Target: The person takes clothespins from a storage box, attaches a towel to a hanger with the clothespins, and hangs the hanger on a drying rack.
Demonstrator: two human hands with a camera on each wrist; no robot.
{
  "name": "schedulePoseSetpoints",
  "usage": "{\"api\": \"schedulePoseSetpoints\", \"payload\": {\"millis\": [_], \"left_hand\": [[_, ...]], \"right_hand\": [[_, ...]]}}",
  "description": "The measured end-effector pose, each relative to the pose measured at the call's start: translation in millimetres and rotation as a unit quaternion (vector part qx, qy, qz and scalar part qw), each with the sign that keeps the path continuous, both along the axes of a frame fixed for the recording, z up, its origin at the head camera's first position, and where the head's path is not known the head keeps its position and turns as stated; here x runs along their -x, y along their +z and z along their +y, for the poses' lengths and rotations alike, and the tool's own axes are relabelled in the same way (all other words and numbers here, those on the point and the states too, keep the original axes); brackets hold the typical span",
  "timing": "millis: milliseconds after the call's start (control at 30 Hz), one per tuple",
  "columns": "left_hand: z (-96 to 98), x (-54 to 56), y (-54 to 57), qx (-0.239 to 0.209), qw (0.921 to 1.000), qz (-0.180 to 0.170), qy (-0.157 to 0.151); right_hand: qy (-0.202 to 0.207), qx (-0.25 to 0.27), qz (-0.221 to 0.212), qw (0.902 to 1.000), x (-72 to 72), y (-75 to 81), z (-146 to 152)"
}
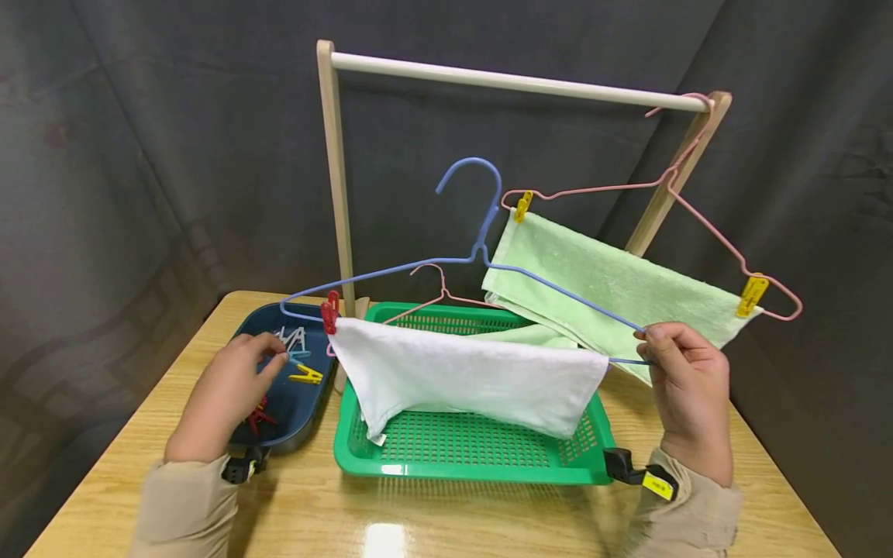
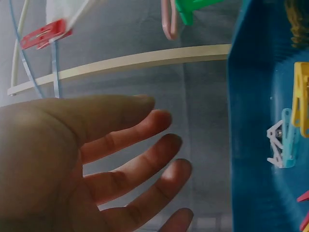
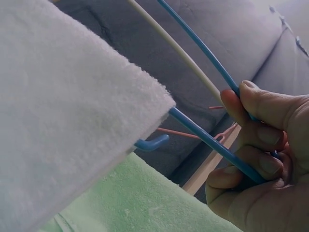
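My right hand point(image 1: 687, 387) grips the right end of a blue clothes hanger point(image 1: 412, 267), fingers curled round the wire. A white towel point(image 1: 467, 372) is draped over the hanger's lower bar, and a red clothespin point(image 1: 330, 312) clips its left corner. The towel's right corner has no clothespin on it. Over the navy tray point(image 1: 317, 403) hovers my left hand point(image 1: 233, 380), its fingers loosely bent; the left wrist view shows nothing between them. White clothespins point(image 1: 291, 339), a yellow clothespin point(image 1: 307, 375) and red clothespins point(image 1: 261, 417) lie in that tray.
A green basket point(image 1: 474, 469) stands below the towel, with a pink hanger point(image 1: 443, 294) and green cloth inside. Behind it is a wooden rack with a white rail point(image 1: 516, 80). At its right end hangs a green towel point(image 1: 614, 279) on another pink hanger, clipped with yellow clothespins.
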State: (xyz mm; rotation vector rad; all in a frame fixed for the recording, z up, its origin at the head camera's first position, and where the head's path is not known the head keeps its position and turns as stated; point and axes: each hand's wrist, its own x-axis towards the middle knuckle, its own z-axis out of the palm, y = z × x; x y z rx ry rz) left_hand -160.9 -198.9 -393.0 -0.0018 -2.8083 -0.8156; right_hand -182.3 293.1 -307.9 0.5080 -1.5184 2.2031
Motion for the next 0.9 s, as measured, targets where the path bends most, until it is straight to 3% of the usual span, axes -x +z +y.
{"api": "schedulePoseSetpoints", "payload": {"millis": [167, 467, 700, 900], "left_hand": [[5.4, 5.7, -5.2, 0.019, 0.9996, 0.002, -0.022], [6.3, 5.4, -6.0, 0.031, 0.9989, -0.009, -0.032], [10.6, 8.7, 2.4, 0.085, 0.9942, -0.016, -0.063], [7.6, 17.9, 8.1, 0.143, 0.9843, -0.032, -0.098]], "right_hand": [[-0.013, 0.016, -0.002, 0.9998, -2.4, 4.1, 2], [-0.017, 0.02, -0.004, 0.9996, -7.3, 6.6, 3], [-0.02, 0.03, 0.0, 0.9994, -12.2, 8.8, -1], [-0.02, 0.02, 0.006, 0.9996, -13.4, 10.7, -6]]}}
